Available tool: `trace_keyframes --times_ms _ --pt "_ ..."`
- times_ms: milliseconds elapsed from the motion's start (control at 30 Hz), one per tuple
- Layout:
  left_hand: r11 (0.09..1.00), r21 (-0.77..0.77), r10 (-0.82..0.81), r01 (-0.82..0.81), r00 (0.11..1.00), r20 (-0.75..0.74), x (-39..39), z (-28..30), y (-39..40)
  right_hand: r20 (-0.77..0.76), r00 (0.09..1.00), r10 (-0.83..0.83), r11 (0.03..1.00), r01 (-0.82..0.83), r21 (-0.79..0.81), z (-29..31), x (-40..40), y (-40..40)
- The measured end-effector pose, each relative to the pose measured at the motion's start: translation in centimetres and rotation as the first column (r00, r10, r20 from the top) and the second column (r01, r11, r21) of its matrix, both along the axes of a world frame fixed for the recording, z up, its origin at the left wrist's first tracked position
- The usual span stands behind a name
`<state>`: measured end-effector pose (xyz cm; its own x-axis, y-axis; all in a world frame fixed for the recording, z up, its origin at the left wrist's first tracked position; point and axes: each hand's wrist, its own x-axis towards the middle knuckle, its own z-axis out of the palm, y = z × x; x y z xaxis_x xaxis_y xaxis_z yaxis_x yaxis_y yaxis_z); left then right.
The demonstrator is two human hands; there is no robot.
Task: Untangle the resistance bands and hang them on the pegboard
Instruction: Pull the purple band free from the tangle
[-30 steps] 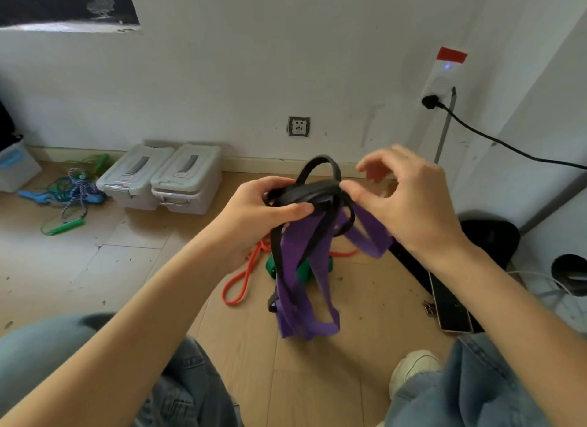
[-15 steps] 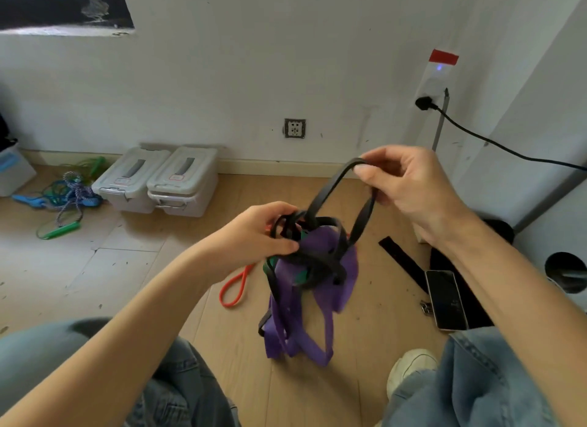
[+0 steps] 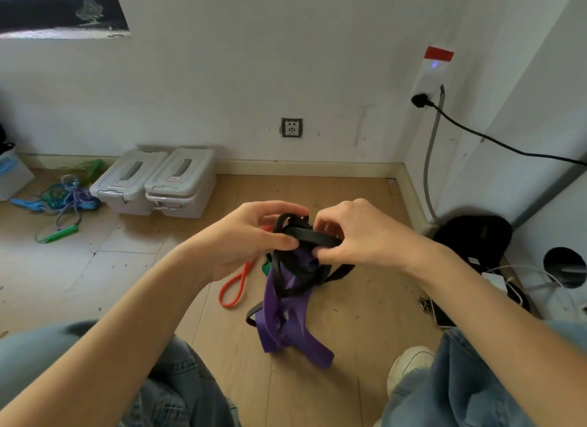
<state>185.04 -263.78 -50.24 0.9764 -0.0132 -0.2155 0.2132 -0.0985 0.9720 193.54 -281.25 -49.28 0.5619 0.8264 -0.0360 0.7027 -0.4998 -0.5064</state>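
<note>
1. Floor: wooden boards under the seated person. It carries two grey lidded boxes by the wall, a red band and a green band beneath the hands, and a phone to the right. No pegboard is in view, so nothing has been hung yet.
2. Purple band: held up off the floor, hanging from the knot in wide folded loops. Risk: a pull on the wrong strand would cinch these folds tighter into the knot.
3. Black band: narrower, wound around the top of the purple band, with a loop sticking out low on the left. Risk: if stretched and then let go, it could snap back against the fingers.
4. Left hand: fingers curled, pinching the knot from the left. Risk: if this grip slips, the bundle could drop onto the red and green bands and catch on them.
5. Right hand: thumb and fingers pinch a black strand at the knot; which strand probably cannot be told, as the fingers hide the crossing.
</note>
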Motion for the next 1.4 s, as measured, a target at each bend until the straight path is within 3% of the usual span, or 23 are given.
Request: trace_keyframes --times_ms 100,167,233,267,300,367,467,567,667,767,833,933,1033,1133,1200,1267,1300,1333,1367,1400 --pt "0.928 0.372 -0.016 0.000 0.999 0.039 0.3 -0.8 0.4 0.054 0.987 -0.154 0.984 0.148 0.102 0.2 0.7 -0.3" --pt "0.732 0.678 -0.071 0.069 0.997 -0.025 0.2 -1.6 0.6 0.039 0.971 -0.237 0.949 0.222 0.223 0.5 1.1 -0.3" --pt "0.574 0.808 -0.084 0.131 0.991 -0.100 0.0 -2.0 0.7 0.016 0.979 -0.202 0.931 0.187 0.312 0.9 0.5 0.1" --pt "0.561 0.817 -0.093 0.135 0.991 -0.100 0.1 -1.8 0.8 0.011 0.984 -0.177 0.928 0.163 0.336 0.9 0.2 0.4" --pt "0.614 0.781 -0.101 0.113 0.993 -0.064 0.1 -1.5 0.8 0.008 0.987 -0.164 0.928 0.151 0.341 1.0 -0.1 0.6" --pt "0.805 0.591 -0.104 0.050 0.993 0.057 0.4 -0.7 0.6 -0.017 0.986 -0.168 0.930 0.164 0.328 1.1 -0.4 0.8" --pt "0.916 0.395 -0.135 0.075 0.983 0.127 0.4 -0.6 -0.8 -0.166 0.974 -0.155 0.899 0.208 0.385 1.4 -0.5 0.7" --pt "0.910 0.393 -0.207 0.131 0.966 0.158 0.5 -1.1 -2.2 -0.330 0.937 -0.113 0.802 0.282 0.527 1.8 -0.7 0.5" --pt "0.915 0.403 -0.124 0.018 0.964 0.237 0.5 0.5 -1.6 -0.435 0.890 -0.134 0.680 0.402 0.613 2.3 -0.3 0.0" --pt "0.969 0.156 0.107 -0.193 0.891 0.440 0.1 2.8 -0.8 -0.254 0.928 -0.272 0.767 0.369 0.525 2.5 0.9 -0.5" --pt "0.947 -0.067 0.308 -0.313 0.836 0.453 0.3 3.4 -0.5 -0.127 0.928 -0.351 0.791 0.366 0.490 2.1 1.1 -0.6" --pt "0.925 -0.031 0.368 -0.379 0.874 0.317 0.5 3.4 -1.1 -0.019 0.971 -0.237 0.841 0.215 0.497 1.3 -0.2 0.0" --pt "0.927 -0.128 0.376 -0.354 0.889 0.263 0.5 3.1 -1.4 -0.239 0.971 0.002 0.938 0.081 0.337 0.4 -1.2 0.6" --pt "0.848 -0.406 0.440 -0.340 0.879 0.182 0.6 3.5 -0.8 -0.516 0.847 0.130 0.921 0.089 0.378 -0.1 -1.5 1.0" --pt "0.785 -0.508 0.476 -0.355 0.870 0.127 0.6 3.8 -0.1 -0.481 0.866 0.140 0.951 0.019 0.310 -0.3 -1.7 1.2" --pt "0.796 -0.418 0.499 -0.437 0.866 0.044 0.7 3.3 0.5 -0.380 0.921 0.085 0.957 0.031 0.289 -0.2 -1.3 1.0" --pt "0.840 -0.251 0.493 -0.480 0.870 -0.013 0.7 2.9 0.7 -0.378 0.925 0.042 0.937 0.095 0.336 0.2 -1.0 0.9" --pt "0.885 0.032 0.465 -0.464 0.883 -0.065 0.8 2.3 0.9 -0.403 0.915 0.010 0.898 0.169 0.405 0.6 -0.6 0.6" --pt "0.866 0.349 0.420 -0.359 0.900 -0.116 0.8 1.5 1.2 -0.437 0.899 0.000 0.847 0.232 0.478 1.1 -0.3 0.4" --pt "0.780 0.588 0.369 -0.214 0.916 -0.156 0.6 1.0 1.4 -0.466 0.884 0.014 0.800 0.270 0.536 1.6 -0.1 0.2"
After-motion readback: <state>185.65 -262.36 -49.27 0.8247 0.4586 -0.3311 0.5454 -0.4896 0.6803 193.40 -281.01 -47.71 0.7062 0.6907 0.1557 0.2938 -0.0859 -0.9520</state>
